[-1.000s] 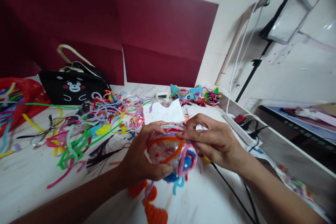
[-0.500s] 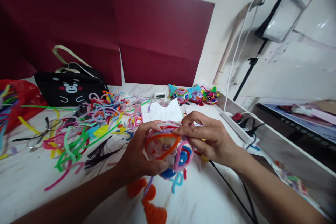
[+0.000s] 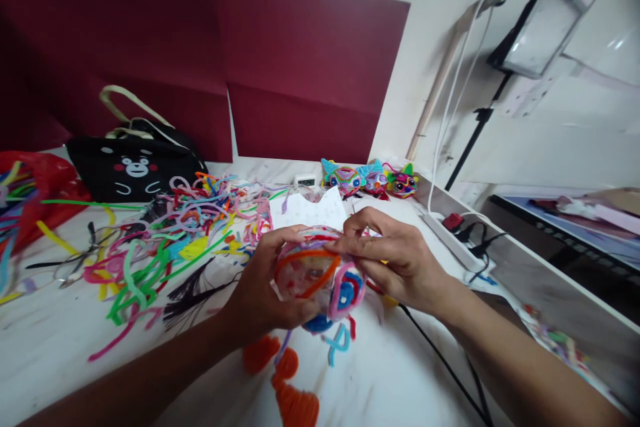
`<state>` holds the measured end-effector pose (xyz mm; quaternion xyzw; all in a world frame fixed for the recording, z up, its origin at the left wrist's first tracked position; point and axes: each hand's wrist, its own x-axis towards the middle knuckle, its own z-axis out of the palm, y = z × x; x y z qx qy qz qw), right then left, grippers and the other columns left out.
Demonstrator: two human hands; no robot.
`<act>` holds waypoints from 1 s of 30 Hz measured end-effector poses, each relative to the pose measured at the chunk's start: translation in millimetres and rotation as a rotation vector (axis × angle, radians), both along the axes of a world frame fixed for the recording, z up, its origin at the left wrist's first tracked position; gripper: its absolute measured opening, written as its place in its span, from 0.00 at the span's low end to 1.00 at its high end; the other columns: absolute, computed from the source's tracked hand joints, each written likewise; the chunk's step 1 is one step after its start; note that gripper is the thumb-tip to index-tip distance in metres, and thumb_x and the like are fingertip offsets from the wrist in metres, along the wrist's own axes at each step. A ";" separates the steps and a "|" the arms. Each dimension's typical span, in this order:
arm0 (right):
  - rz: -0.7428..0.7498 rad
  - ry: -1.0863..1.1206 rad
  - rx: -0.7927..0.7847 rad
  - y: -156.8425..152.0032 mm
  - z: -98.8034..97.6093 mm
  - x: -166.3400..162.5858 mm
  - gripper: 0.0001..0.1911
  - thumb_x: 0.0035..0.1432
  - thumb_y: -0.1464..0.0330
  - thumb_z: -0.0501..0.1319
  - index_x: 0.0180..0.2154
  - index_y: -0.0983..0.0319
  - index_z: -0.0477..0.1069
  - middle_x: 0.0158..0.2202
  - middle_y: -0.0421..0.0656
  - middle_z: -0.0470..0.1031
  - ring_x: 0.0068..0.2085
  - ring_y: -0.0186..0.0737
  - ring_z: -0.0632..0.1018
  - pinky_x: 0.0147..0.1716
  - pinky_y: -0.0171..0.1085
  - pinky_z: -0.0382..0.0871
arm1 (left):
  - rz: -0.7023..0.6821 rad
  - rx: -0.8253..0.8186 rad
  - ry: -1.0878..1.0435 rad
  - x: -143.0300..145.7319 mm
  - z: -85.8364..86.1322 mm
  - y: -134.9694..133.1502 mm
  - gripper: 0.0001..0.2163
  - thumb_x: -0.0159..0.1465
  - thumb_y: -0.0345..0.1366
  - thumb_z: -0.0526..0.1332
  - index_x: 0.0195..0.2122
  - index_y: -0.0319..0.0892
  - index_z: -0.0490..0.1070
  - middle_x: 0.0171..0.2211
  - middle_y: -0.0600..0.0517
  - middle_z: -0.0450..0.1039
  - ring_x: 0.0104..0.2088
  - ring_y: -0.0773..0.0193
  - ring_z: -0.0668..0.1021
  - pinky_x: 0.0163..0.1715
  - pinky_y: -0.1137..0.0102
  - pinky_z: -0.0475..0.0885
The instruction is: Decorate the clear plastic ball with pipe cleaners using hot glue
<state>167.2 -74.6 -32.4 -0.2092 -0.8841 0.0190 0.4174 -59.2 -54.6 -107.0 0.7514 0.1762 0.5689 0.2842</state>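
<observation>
My left hand (image 3: 270, 290) is wrapped round the side of a clear, rounded craft piece (image 3: 295, 277), thumb in front and fingers behind. Pipe cleaners in orange, red and purple line its surface, and a pink, white and blue eye shape (image 3: 344, 295) sits at its right side. The fingers of my right hand (image 3: 385, 257) pinch a pipe cleaner (image 3: 331, 253) against the upper right of the piece; its far end is hidden by those fingers. Below lie orange fuzzy coils (image 3: 295, 403) and small light-blue pipe-cleaner bits (image 3: 337, 341).
A tangle of pipe cleaners (image 3: 135, 273) covers the left of the table, with black tassels (image 3: 190, 293) near it. Behind are a black bag (image 3: 135, 170), a paper sheet (image 3: 310, 210) and decorated animal heads (image 3: 345, 178). A power strip (image 3: 455, 240) and cables lie right.
Both hands stay on the craft piece, which has tilted and shifted slightly left. The right fingers still pinch at its upper right.
</observation>
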 end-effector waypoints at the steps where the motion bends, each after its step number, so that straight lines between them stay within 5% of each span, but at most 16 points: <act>1: 0.002 -0.004 0.003 0.1 0.9 -0.4 0.15 0.66 0.76 0.56 0.43 0.61 0.81 0.36 0.46 0.73 0.37 0.37 0.76 0.35 0.38 0.71 | 0.021 0.014 0.009 -0.2 -0.2 0.4 0.33 0.49 0.30 0.74 0.55 0.54 0.64 0.51 0.53 0.70 0.49 0.56 0.78 0.46 0.64 0.78; 6: 0.018 -0.026 0.031 4.2 2.9 -2.3 0.14 0.67 0.75 0.56 0.42 0.62 0.80 0.36 0.46 0.73 0.37 0.37 0.75 0.34 0.38 0.71 | 0.153 0.076 0.034 -0.6 3.2 1.4 0.28 0.51 0.36 0.75 0.51 0.51 0.65 0.46 0.54 0.71 0.41 0.61 0.79 0.40 0.68 0.77; 14: 0.030 -0.055 0.000 14.1 6.1 -3.8 0.18 0.64 0.79 0.52 0.46 0.62 0.79 0.37 0.46 0.72 0.38 0.39 0.74 0.37 0.40 0.72 | -0.033 -0.160 -0.044 -2.9 7.3 8.2 0.24 0.53 0.40 0.74 0.48 0.50 0.67 0.39 0.56 0.73 0.34 0.66 0.79 0.31 0.74 0.76; 23: 0.013 0.022 -0.066 -0.2 2.4 0.8 0.18 0.64 0.79 0.55 0.51 0.61 0.77 0.42 0.49 0.76 0.44 0.40 0.77 0.42 0.42 0.73 | 0.098 0.019 0.038 -3.6 8.7 4.9 0.26 0.53 0.44 0.74 0.49 0.52 0.65 0.43 0.55 0.70 0.39 0.64 0.78 0.37 0.72 0.77; 30: -0.042 0.096 -0.056 -6.2 -1.4 -5.7 0.10 0.65 0.74 0.61 0.46 0.64 0.79 0.38 0.48 0.76 0.40 0.39 0.77 0.38 0.40 0.73 | 0.160 0.219 0.119 -6.5 -3.7 11.3 0.30 0.51 0.36 0.73 0.54 0.49 0.64 0.50 0.49 0.68 0.48 0.54 0.77 0.45 0.62 0.78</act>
